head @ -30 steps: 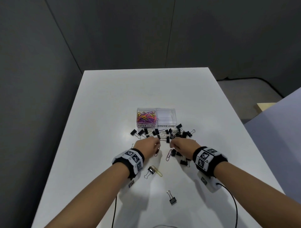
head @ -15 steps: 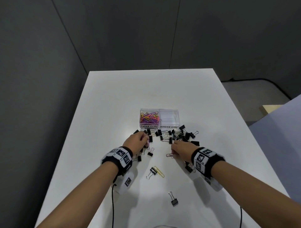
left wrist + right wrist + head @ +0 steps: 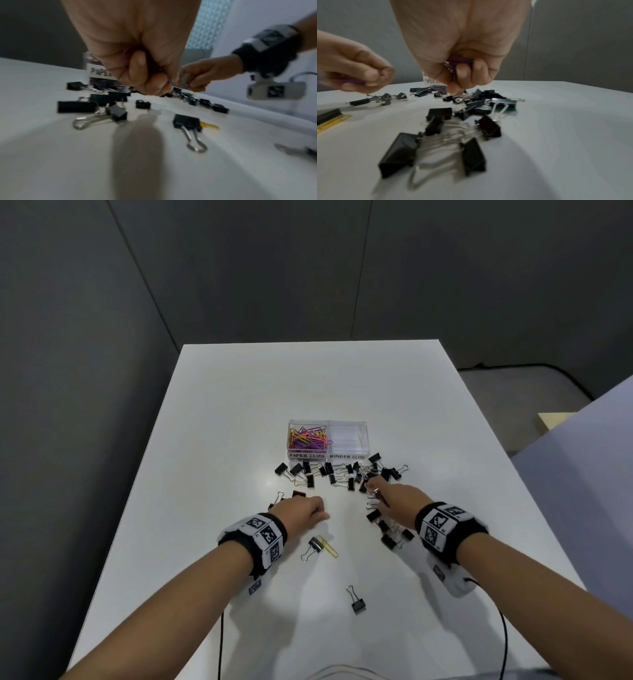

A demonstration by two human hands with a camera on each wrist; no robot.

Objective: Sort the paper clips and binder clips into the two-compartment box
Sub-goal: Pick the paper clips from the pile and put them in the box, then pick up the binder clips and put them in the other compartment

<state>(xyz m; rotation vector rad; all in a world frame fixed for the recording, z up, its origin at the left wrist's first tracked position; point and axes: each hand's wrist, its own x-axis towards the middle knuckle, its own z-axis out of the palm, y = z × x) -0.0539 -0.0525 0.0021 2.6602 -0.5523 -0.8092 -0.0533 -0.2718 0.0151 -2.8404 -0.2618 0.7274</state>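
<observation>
A clear two-compartment box (image 3: 347, 456) stands mid-table. Its left half, labelled PAPER CLIPS, holds coloured paper clips (image 3: 308, 437); the right half, labelled BINDER CLIPS, looks empty. Black binder clips (image 3: 329, 472) lie scattered in front of it. My left hand (image 3: 320, 513) is curled in a fist around a purple paper clip (image 3: 126, 59), just above the table. My right hand (image 3: 371, 486) holds purple paper clips (image 3: 453, 62) in its curled fingers, its fingertips down at the right end of the binder clip pile. A yellow paper clip (image 3: 329, 547) lies beside a binder clip (image 3: 315, 545).
More binder clips (image 3: 390, 534) lie under my right wrist, and one lone binder clip (image 3: 357, 601) sits nearer me. The white table (image 3: 239, 405) has a grey wall on its left and behind it. Cables trail from both wristbands.
The red paper clip that lay between my hands is gone from the table. My right hand has reached forward to the binder clip pile. My left hand shifted left, then back right.
</observation>
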